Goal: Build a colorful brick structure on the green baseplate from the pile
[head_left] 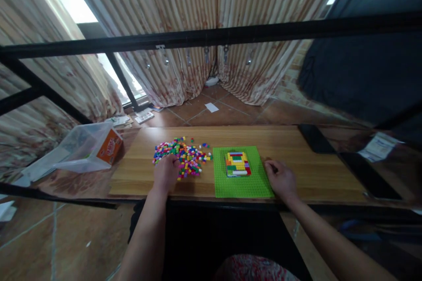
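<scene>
My left hand [165, 171] is at the near-left side of a loose pile of small multicoloured toy building bricks [189, 154]. Its fingers are curled down among them, and whatever they pinch is hidden. On the green studded baseplate [260, 180] sits a low, roughly square brick build [237, 167], mostly yellow with red, green, white and orange pieces. At the plate's right edge rests my right hand [281, 179], thumb and fingers curled together. Anything inside it is too small or hidden to make out.
The wooden tabletop [313, 175] carries a dark phone-like slab [315, 138], with another dark slab [371, 175] at the right end. To the left lies a clear plastic box [84, 147] with an orange label. A black metal bar [211, 35] crosses beyond the table, before curtains.
</scene>
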`<action>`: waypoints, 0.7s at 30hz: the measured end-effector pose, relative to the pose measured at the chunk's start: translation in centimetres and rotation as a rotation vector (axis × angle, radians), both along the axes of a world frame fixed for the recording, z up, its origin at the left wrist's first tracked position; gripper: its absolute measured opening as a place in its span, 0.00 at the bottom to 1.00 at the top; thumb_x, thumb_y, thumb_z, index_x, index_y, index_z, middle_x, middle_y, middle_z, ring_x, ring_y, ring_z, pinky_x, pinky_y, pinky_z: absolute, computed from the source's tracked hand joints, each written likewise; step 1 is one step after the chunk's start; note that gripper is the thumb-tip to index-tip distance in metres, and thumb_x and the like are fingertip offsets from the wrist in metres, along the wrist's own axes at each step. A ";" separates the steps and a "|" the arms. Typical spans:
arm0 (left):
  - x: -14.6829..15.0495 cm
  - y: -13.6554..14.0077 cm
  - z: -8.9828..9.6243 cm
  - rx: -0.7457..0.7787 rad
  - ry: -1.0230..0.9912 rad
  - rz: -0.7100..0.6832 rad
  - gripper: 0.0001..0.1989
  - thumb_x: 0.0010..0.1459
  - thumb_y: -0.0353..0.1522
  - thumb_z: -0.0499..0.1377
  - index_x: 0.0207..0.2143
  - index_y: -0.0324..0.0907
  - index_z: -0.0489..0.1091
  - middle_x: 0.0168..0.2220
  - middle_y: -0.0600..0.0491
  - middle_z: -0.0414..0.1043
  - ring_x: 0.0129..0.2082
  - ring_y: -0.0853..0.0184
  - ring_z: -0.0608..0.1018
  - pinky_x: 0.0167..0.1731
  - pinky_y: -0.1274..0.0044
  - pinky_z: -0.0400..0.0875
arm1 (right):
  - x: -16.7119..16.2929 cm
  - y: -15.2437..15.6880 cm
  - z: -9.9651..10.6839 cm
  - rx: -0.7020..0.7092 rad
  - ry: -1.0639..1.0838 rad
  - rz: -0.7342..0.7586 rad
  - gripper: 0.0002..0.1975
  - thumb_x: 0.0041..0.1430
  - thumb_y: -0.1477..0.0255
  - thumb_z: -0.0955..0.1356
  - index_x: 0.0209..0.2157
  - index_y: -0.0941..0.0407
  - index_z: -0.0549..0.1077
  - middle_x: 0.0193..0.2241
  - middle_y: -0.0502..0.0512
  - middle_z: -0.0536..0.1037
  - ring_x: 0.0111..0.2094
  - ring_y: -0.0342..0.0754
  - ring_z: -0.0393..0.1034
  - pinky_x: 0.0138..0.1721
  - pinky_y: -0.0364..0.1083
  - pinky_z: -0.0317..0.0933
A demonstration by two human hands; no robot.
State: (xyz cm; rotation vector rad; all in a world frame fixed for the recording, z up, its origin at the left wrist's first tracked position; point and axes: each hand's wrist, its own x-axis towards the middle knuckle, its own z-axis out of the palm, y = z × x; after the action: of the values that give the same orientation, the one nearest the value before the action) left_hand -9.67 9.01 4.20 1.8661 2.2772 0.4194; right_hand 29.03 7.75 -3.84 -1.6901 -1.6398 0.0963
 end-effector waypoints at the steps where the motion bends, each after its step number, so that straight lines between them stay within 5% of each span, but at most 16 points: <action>1: 0.3 0.0 0.0 0.028 -0.042 -0.010 0.10 0.57 0.32 0.52 0.31 0.42 0.74 0.34 0.48 0.76 0.36 0.62 0.77 0.36 0.75 0.65 | -0.1 0.0 0.0 0.001 0.008 -0.001 0.20 0.62 0.58 0.59 0.31 0.56 0.76 0.32 0.60 0.78 0.32 0.52 0.71 0.34 0.48 0.62; 10: 9.6 -0.3 -0.9 0.102 -0.624 -0.269 0.08 0.56 0.31 0.54 0.30 0.40 0.72 0.27 0.53 0.75 0.27 0.69 0.74 0.30 0.79 0.65 | -0.2 0.0 0.5 -0.014 0.028 0.009 0.19 0.62 0.59 0.60 0.32 0.56 0.76 0.33 0.60 0.78 0.33 0.51 0.71 0.36 0.49 0.63; 21: 15.0 -0.3 -1.9 0.086 -0.582 -0.259 0.06 0.57 0.30 0.55 0.33 0.39 0.72 0.30 0.51 0.76 0.29 0.68 0.76 0.31 0.78 0.65 | -0.3 0.1 0.5 -0.027 0.072 0.006 0.17 0.62 0.61 0.61 0.32 0.56 0.76 0.32 0.60 0.78 0.32 0.51 0.71 0.35 0.48 0.62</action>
State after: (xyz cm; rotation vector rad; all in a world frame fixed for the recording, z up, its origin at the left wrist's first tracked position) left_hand 5.31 8.68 2.28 1.7447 1.6399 0.8914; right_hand 28.77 7.89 -3.39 -1.6831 -1.5970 0.1810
